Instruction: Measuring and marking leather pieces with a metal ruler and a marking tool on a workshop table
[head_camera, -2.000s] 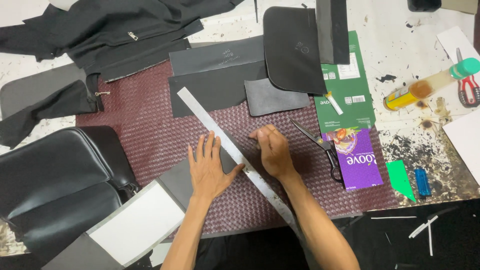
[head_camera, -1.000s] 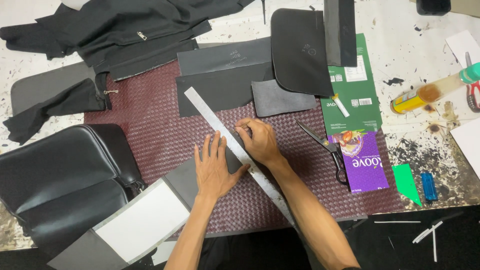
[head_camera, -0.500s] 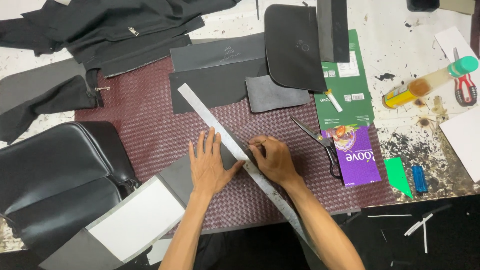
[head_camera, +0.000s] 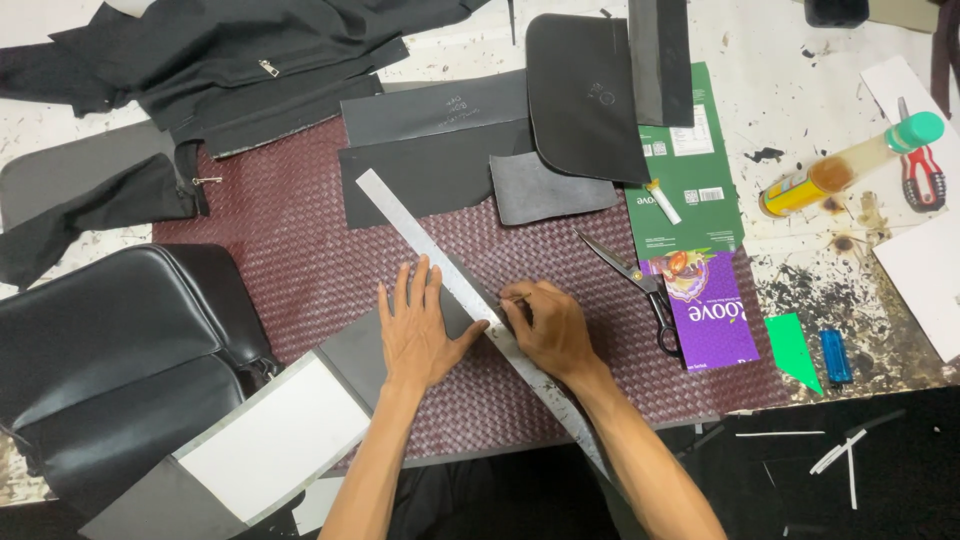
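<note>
Ruler (head_camera: 440, 262), long and metal, lies diagonally across the maroon woven mat (head_camera: 300, 250); left hand (head_camera: 418, 325) presses it flat, fingers spread, while right hand (head_camera: 548, 325) curls closed against its edge, contents hidden.

Flattened green carton (head_camera: 695, 185) right of the dark leather pieces; purple carton (head_camera: 710, 310) just below, overlapping its lower edge.
</note>
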